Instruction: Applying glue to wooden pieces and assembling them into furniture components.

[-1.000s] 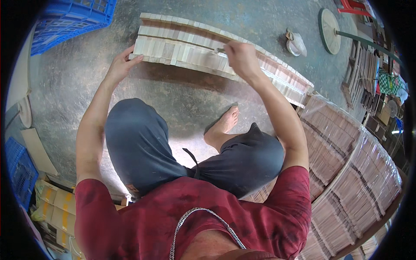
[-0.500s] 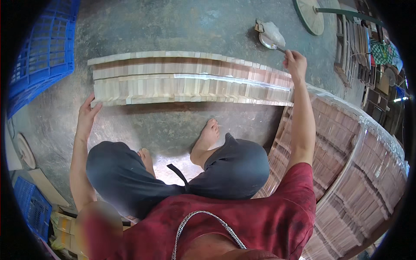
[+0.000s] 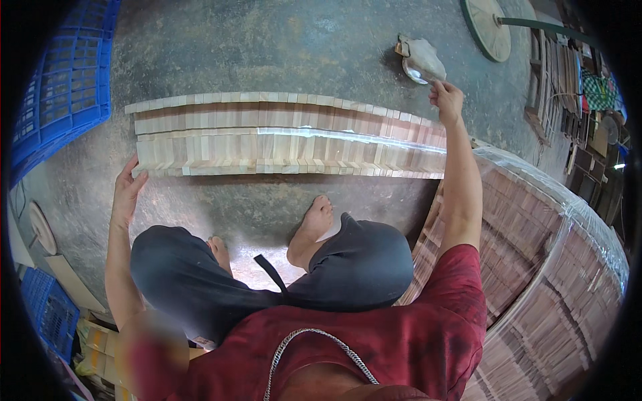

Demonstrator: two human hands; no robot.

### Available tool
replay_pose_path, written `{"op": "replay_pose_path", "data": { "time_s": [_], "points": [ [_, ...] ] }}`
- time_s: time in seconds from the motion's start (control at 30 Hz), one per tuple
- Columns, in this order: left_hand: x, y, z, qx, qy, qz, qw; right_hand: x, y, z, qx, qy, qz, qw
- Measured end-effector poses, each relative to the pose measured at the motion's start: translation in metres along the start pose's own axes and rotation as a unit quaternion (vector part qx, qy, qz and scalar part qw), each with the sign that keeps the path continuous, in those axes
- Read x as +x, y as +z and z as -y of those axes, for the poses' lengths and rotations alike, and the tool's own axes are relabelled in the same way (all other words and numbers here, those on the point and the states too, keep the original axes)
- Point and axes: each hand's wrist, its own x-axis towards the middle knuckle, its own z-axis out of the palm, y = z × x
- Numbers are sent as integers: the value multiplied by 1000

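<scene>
Left hand (image 3: 127, 190) beside ribbed wooden slats (image 3: 287, 144)

Wood-strip row (image 3: 281, 137) between crate (image 3: 60, 87) left, stacks (image 3: 535, 267) right.

Blue crate (image 3: 57, 93) far left; wrapped stacks of wood slats (image 3: 535, 267) right; round disc (image 3: 487, 28) top.

Pale matt wooden slats (image 3: 281, 137), glossy tape strip (image 3: 348, 137)
</scene>
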Motion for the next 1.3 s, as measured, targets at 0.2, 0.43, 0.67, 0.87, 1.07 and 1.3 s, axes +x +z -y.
{"op": "replay_pose_path", "data": {
  "time_s": [0.2, 0.43, 0.67, 0.87, 1.07, 1.3],
  "points": [
    [-4, -2, 1, 2, -8, -6, 1000, 4, -4, -3, 74, 72, -2, 995],
    [-2, -3, 3, -2, -8, -3, 1000, 15, -14, -18, 206, 159, 95, 961],
    [1, 0, 1, 2, 17, 9, 1000, -1, -32, -1, 237, 184, 147, 943],
    [-5, 4, -7, -6, 20, 5, 1000, -55, -51, 32, 320, 121, 137, 930],
    [-7, 4, -5, 14, 55, 1, 998, -160, -42, 81, 350, 46, 158, 922],
    [2, 2, 2, 27, 72, -4, 997, -256, 53, 91, 256, 75, 150, 952]
  ]
}}
